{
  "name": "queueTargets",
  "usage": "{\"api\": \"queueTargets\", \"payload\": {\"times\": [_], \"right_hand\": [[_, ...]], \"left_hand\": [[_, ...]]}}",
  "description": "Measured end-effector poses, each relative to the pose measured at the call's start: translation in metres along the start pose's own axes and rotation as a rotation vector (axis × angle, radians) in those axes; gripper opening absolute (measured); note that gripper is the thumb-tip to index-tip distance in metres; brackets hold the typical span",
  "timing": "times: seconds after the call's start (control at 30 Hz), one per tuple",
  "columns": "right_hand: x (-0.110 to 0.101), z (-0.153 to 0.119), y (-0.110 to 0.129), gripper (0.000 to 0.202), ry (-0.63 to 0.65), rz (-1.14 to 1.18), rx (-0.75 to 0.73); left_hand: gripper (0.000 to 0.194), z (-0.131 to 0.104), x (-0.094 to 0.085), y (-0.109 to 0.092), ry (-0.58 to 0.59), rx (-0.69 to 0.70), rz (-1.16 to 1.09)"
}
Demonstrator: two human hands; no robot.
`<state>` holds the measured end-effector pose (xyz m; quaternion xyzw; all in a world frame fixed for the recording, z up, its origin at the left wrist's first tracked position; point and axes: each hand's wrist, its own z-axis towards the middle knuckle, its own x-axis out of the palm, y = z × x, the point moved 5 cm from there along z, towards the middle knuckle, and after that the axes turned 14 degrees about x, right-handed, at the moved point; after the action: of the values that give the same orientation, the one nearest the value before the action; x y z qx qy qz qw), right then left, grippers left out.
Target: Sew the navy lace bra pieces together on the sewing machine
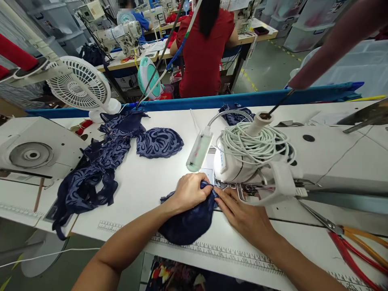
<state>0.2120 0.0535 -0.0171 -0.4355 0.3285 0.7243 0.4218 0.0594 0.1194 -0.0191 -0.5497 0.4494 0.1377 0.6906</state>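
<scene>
A navy bra cup (190, 226) lies on the white table at the sewing machine (242, 165), its edge gathered up beside the needle area. My left hand (190, 193) is closed on the upper part of this cup, thumb and fingers pinching the fabric. From the other side, my right hand (247, 220) holds the fabric's edge at its fingertips, close to the presser foot. Part of the right hand's fingers is hidden under the machine head. The needle itself cannot be made out. Above my left hand hangs a small lamp (200, 149) on a bendy metal neck.
Patterned navy bra pieces (103, 161) are heaped at the left, with another patterned cup (160, 142) beside them. Scissors (336, 230) with red and orange handles lie at the right. A coiled pale cable (257, 141) tops the machine. Beyond stand a white fan (80, 83) and a person in red (201, 52).
</scene>
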Motion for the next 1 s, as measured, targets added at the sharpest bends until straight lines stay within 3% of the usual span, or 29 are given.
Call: {"api": "queueTargets", "payload": {"times": [0.27, 0.63, 0.93, 1.0], "right_hand": [[0.003, -0.007, -0.001, 0.033, 0.026, -0.045, -0.065], [0.002, 0.002, -0.008, 0.036, 0.026, 0.158, 0.078], [0.009, -0.011, -0.003, 0.049, 0.026, -0.011, -0.023], [0.009, -0.012, -0.003, 0.048, 0.019, 0.014, 0.009]], "left_hand": [[0.014, 0.008, -0.001, 0.001, 0.001, 0.004, 0.005], [0.016, 0.019, 0.002, 0.012, -0.029, 0.013, 0.026], [0.014, 0.023, 0.000, 0.009, -0.021, 0.009, -0.014], [0.013, 0.023, -0.001, 0.008, -0.010, 0.000, -0.026]]}}
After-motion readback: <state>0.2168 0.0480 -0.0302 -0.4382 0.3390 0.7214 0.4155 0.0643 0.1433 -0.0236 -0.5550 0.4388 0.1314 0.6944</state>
